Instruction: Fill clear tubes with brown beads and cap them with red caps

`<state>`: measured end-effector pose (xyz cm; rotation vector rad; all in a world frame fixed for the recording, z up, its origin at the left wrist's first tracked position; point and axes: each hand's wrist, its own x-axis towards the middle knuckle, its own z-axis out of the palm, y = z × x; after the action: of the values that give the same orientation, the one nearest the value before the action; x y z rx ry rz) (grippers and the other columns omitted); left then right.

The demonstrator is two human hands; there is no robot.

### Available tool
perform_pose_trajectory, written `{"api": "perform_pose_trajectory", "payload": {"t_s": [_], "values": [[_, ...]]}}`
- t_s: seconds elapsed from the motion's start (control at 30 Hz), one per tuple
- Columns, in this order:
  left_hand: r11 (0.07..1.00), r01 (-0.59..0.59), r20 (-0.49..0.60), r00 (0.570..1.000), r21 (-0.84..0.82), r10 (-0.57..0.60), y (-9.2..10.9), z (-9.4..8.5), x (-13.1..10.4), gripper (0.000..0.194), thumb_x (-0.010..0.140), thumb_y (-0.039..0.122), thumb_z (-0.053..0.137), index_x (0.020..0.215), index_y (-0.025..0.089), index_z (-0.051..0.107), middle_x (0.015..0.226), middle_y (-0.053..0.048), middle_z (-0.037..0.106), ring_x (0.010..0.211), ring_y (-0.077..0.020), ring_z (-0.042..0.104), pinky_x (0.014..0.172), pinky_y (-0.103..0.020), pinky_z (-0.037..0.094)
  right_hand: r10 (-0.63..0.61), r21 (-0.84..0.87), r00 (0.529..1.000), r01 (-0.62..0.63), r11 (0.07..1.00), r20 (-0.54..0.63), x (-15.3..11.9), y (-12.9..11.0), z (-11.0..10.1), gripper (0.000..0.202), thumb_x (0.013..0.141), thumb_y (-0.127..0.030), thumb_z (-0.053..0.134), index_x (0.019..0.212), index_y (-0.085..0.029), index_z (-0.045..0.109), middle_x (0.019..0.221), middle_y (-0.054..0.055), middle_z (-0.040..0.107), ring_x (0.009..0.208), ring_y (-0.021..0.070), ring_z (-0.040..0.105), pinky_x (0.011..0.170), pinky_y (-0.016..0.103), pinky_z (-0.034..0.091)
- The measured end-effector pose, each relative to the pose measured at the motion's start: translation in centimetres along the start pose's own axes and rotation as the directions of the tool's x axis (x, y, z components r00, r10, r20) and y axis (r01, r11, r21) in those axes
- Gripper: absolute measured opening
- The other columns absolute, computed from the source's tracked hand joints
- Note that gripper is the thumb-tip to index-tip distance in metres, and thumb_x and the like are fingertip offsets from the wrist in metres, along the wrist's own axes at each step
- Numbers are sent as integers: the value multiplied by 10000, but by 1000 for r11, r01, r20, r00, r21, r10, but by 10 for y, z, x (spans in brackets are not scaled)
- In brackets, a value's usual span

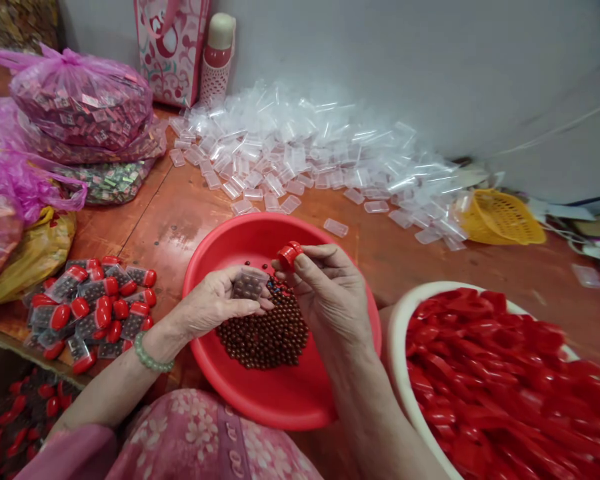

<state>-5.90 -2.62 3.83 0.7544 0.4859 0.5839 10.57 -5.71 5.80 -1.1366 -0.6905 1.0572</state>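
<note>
Above a red basin, my left hand holds a clear case filled with dark balls, pinched between thumb and fingers. My right hand grips a red cap with thumb and fingertips, to the right of the case and slightly higher; cap and case are apart. Dark brown balls lie heaped in the basin beneath both hands. Left of the basin is a pile of filled cases with red caps.
Clear empty cases are heaped along the wall. A white tub of red caps stands at right, a yellow basket behind it. Plastic bags crowd the left; a thermos stands beside a patterned bag.
</note>
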Motion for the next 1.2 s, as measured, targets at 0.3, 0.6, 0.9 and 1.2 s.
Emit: {"api": "perform_pose_trajectory", "payload": {"t_s": [0.3, 0.6, 0.9, 1.2], "values": [[990, -75, -17, 997, 123, 78, 4, -3, 0, 284, 743, 151, 736, 1015, 158, 655, 897, -26, 676, 807, -131, 664, 833, -300, 512, -109, -68, 993, 111, 992, 38, -7, 0, 13, 183, 747, -283, 790, 913, -272, 714, 858, -37, 711, 794, 103, 658, 787, 261, 563], [977, -96, -3, 995, 192, 98, 11, -6, 0, 285, 754, 162, 723, 1030, 162, 654, 877, -21, 688, 798, -118, 652, 738, -244, 509, -121, -111, 992, 125, 986, 48, -8, 3, 14, 176, 751, -271, 780, 917, -277, 724, 867, -31, 710, 828, 109, 647, 809, 254, 542], [989, -73, 18, 997, 131, 71, 10, -4, -1, 240, 773, 215, 724, 985, 154, 629, 855, -19, 666, 743, -105, 650, 687, -229, 516, -28, -47, 1000, 29, 999, 14, -4, 6, 16, 229, 742, -306, 754, 962, -286, 695, 873, -31, 682, 775, 102, 635, 728, 234, 538], [986, -122, -12, 992, 115, 124, 6, -13, 4, 293, 730, 102, 690, 1009, 153, 616, 860, -3, 669, 782, -95, 638, 807, -254, 498, 394, -827, 857, 64, 558, 332, 23, 35, -13, 331, 924, -442, 423, 865, -168, 599, 693, 3, 615, 659, 131, 591, 632, 256, 475]]}}
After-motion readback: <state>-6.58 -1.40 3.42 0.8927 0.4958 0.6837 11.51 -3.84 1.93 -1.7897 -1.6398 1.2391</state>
